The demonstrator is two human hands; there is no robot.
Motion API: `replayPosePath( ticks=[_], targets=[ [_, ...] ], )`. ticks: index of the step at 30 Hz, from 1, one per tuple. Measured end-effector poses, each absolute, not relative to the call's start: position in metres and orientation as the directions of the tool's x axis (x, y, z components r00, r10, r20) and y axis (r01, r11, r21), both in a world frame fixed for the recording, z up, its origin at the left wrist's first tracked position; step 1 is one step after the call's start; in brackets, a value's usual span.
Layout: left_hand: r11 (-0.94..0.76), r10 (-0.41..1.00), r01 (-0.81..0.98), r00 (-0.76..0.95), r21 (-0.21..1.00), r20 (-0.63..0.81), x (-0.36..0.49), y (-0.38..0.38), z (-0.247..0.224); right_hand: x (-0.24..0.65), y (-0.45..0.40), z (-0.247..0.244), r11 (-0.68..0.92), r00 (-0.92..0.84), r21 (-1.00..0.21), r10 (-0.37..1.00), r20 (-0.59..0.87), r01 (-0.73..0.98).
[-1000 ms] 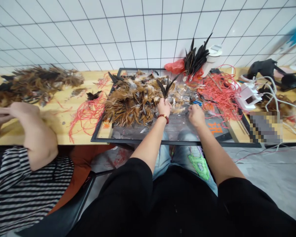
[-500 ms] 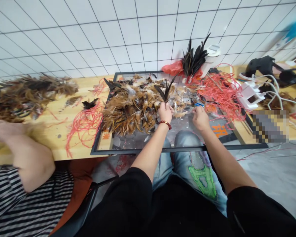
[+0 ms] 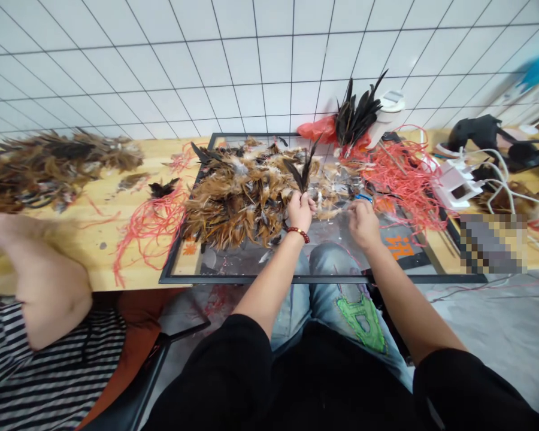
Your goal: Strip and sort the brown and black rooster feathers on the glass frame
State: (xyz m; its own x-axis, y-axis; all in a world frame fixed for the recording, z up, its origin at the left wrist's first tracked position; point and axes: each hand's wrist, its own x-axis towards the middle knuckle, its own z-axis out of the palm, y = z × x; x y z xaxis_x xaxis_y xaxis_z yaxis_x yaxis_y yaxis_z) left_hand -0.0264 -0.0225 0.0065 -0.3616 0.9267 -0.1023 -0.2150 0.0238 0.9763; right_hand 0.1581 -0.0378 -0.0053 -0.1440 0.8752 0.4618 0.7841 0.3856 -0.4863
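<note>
My left hand (image 3: 300, 211), with a dark red bead bracelet at the wrist, pinches the base of a small bunch of dark feathers (image 3: 302, 175), which fan upward. To its right, my right hand (image 3: 364, 224) is closed, fingers pressed together. Any object in it is too small to make out. A small blue item (image 3: 363, 197) shows just beyond its knuckles; whether the hand touches it is unclear. Left of my hands lies a large heap of brown feathers (image 3: 238, 206) on a glass panel with a black frame (image 3: 269, 279).
Red plastic strands (image 3: 404, 179) lie tangled at right, and more strands (image 3: 150, 224) at left. Black feathers (image 3: 357, 117) stand in red plastic by the wall. A white charger (image 3: 458, 182) with cables sits far right. A co-worker's arm (image 3: 49, 263) rests near other brown feathers (image 3: 58, 167).
The view has tilted slightly, shifting the scene a little down. My left hand still pinches the dark feathers; the right hand stays closed, its fingers turned slightly further left.
</note>
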Motion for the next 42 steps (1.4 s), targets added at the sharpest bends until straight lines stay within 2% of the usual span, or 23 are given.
replayPosePath(
  ticks=[4, 9, 12, 14, 18, 22, 25, 30, 34, 38, 40, 42],
  targets=[
    [0.038, 0.942, -0.219, -0.319, 0.975, -0.108, -0.025, -0.024, 0.009, 0.144, -0.036, 0.009, 0.412, -0.103, -0.581, 0.866, 0.489, 0.702],
    [0.043, 0.955, -0.126, -0.287, 0.991, -0.078, -0.027, -0.023, 0.005, 0.124, -0.012, 0.024, 0.405, -0.123, -0.745, 0.906, 0.405, 0.530],
    [-0.013, 0.966, -0.026, -0.257, 1.000, 0.006, -0.029, -0.024, 0.000, 0.114, 0.004, 0.031, 0.355, -0.284, -0.871, 0.922, 0.265, 0.341],
    [-0.051, 0.970, 0.034, -0.236, 0.998, 0.057, -0.030, -0.025, -0.003, 0.108, 0.010, 0.035, 0.327, -0.374, -0.903, 0.903, 0.213, 0.277],
    [-0.103, 0.966, 0.121, -0.225, 0.987, 0.128, -0.029, -0.027, -0.005, 0.097, 0.012, 0.038, 0.302, -0.332, -0.915, 0.920, 0.207, 0.268],
    [-0.183, 0.953, 0.218, -0.201, 0.959, 0.228, -0.028, -0.028, -0.002, 0.098, 0.010, 0.036, 0.365, -0.259, -0.841, 0.925, 0.279, 0.400],
    [-0.180, 0.961, 0.217, -0.169, 0.960, 0.218, -0.026, -0.030, -0.001, 0.106, 0.012, 0.035, 0.367, -0.246, -0.821, 0.927, 0.283, 0.437],
    [-0.188, 0.970, 0.291, -0.095, 0.938, 0.224, -0.024, -0.033, 0.000, 0.116, 0.009, 0.029, 0.369, -0.258, -0.849, 0.923, 0.286, 0.380],
    [-0.186, 0.970, 0.388, -0.071, 0.903, 0.231, -0.026, -0.035, -0.002, 0.118, -0.003, 0.009, 0.325, -0.150, -0.890, 0.945, 0.291, 0.319],
    [-0.120, 0.982, 0.480, -0.070, 0.869, 0.175, -0.025, -0.036, -0.002, 0.124, -0.006, -0.008, 0.296, -0.075, -0.905, 0.955, 0.287, 0.307],
    [-0.064, 0.988, 0.507, -0.090, 0.859, 0.127, -0.024, -0.036, 0.000, 0.126, -0.002, -0.010, 0.264, -0.051, -0.936, 0.965, 0.259, 0.235],
    [-0.015, 0.988, 0.515, -0.125, 0.857, 0.092, -0.024, -0.035, 0.003, 0.125, 0.002, -0.010, 0.200, 0.004, -0.977, 0.980, 0.201, 0.078]
  ],
)
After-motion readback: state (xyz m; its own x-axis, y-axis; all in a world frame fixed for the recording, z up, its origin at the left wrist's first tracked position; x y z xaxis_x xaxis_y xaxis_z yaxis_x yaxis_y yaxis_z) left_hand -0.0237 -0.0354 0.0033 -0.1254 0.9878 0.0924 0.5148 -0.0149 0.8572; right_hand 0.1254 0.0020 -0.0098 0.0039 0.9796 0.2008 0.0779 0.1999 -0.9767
